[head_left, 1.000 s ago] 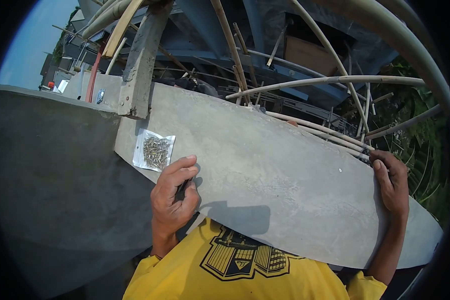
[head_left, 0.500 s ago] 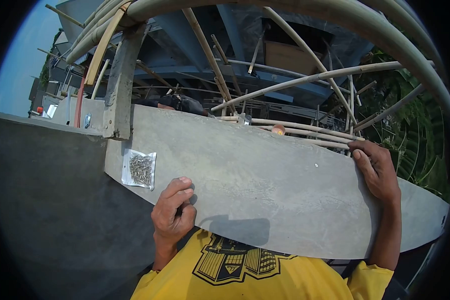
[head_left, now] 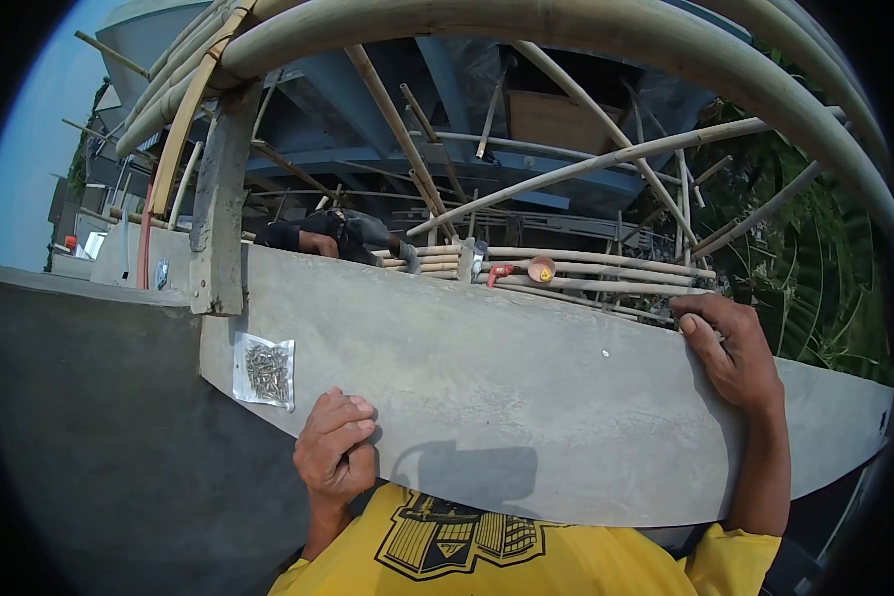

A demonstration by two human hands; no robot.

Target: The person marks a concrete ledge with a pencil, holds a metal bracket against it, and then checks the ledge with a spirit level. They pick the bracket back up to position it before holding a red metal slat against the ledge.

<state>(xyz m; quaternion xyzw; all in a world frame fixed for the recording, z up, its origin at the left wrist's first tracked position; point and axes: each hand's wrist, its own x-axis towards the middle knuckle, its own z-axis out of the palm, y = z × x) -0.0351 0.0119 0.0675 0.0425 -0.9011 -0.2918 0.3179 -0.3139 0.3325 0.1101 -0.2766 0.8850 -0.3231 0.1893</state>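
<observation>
Packet of metal fasteners (head_left: pixel 265 371): lying flat near the left end of the concrete ledge (head_left: pixel 526 397); pale bag, small shiny pieces massed inside; just beyond the left hand and a little to its left, not touched by it.

Left hand (head_left: pixel 338 445): held at the near edge of the ledge, close to the packet but apart from it; fingers bent inward, mostly closed, with thumb tucked near them; cannot tell if pinching anything small, the inside of the grasp being hidden.

Right hand (head_left: pixel 730 348): at the far edge of the ledge, toward its right end; fingers loosely bent, thumb slightly apart; cannot tell if gripping anything.

Yellow shirt (head_left: pixel 606 561): worn by the person, close against the near edge, black print on the front.

Squared post (head_left: pixel 219 194): standing at the left end of the ledge, behind the packet.

Red tool (head_left: pixel 497 273): drill-like in outline, beyond the far edge, beside an orange round object (head_left: pixel 541 269).

Bamboo poles (head_left: pixel 616 256): stretched beyond the ledge, others slanting and arching overhead.

Co-worker (head_left: pixel 368 230): past the far edge, in dark clothing, partly hidden.

Green leaves (head_left: pixel 815 288): past the right hand.
</observation>
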